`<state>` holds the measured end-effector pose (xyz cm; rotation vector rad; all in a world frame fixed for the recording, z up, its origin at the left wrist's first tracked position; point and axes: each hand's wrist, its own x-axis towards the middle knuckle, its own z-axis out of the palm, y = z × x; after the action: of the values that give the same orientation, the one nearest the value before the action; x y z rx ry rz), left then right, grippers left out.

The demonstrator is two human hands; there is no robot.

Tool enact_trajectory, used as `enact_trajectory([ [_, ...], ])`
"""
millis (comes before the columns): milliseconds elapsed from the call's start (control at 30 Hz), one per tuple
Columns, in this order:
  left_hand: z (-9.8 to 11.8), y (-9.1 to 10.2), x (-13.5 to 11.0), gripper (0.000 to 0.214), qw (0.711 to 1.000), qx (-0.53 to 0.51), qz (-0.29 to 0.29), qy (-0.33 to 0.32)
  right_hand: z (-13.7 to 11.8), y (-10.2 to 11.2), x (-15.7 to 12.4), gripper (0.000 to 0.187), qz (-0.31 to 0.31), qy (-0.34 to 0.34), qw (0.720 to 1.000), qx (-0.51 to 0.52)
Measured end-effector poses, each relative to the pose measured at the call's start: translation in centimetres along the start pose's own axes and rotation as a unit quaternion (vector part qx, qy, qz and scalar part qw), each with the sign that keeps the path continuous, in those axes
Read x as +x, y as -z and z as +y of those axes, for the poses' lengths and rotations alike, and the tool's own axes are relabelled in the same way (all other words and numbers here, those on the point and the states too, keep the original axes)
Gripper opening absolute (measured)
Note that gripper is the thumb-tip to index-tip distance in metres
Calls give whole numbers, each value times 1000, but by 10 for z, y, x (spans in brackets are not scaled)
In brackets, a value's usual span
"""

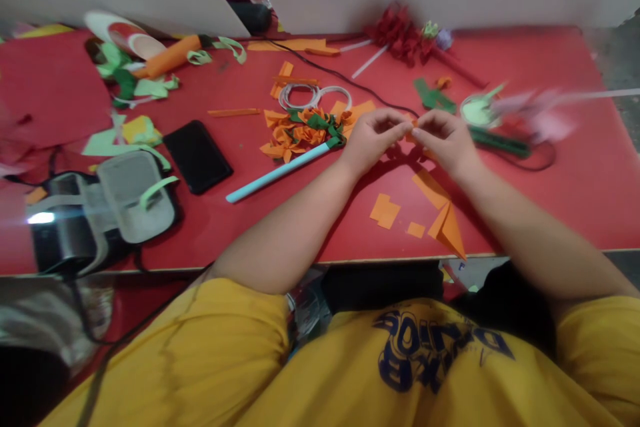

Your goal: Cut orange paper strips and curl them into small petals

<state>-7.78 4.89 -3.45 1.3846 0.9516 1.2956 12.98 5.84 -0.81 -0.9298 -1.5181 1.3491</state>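
My left hand [376, 137] and my right hand [447, 137] meet over the red table, thumbs and forefingers pinched together. Between the fingertips a small piece of orange paper [413, 127] shows, mostly hidden by the fingers. Left of my left hand lies a bunch of orange paper flowers [293, 133] with green leaves and a light-blue paper stem [280, 172]. Below the hands are orange paper scraps [385, 211] and a folded orange piece [449, 228].
A black phone [198, 156] and an open black case [135, 197] lie at the left. Behind are white rings of cord [299, 97], an orange glue gun [175, 57] and red paper flowers [400, 33]. Right stands a small tub [479, 111] beside a dark green bar [500, 141].
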Motion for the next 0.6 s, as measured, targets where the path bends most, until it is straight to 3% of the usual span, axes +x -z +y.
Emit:
enact_trajectory([
  [433,6,-4,-2,62,1000,6,9,-21,-6,1,-2,34,-2,4,1000,-24],
  [600,4,-4,-4,59,1000,1,8,-17,-6,0,-2,25,3,38,998,-44],
])
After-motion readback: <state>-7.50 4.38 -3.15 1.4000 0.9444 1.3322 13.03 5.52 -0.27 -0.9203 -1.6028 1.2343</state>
